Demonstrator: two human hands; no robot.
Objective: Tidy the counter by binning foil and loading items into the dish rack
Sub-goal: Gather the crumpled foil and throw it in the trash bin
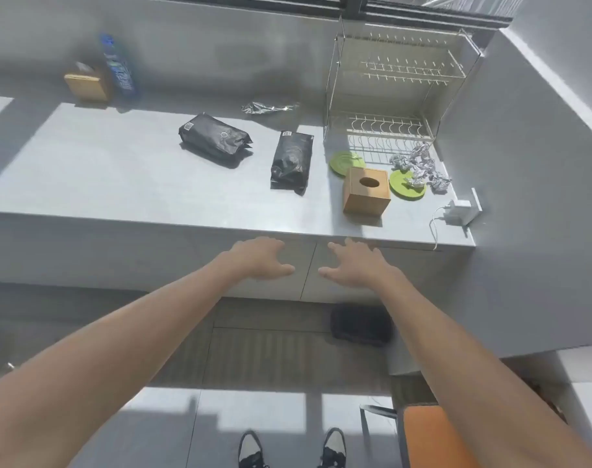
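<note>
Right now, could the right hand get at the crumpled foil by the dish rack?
Probably yes. The right hand is open and empty; only the wooden box and a green plate stand near the crumpled foil, which is uncovered.

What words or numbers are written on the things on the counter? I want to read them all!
No text here can be read.
Blue bottle: has label print, too blurred to read.
Left black bag: small white sticker, too small to read.
Right black bag: white sticker and faint print, unreadable.
Wooden tissue box, green plates and dish rack: no writing visible.
</note>
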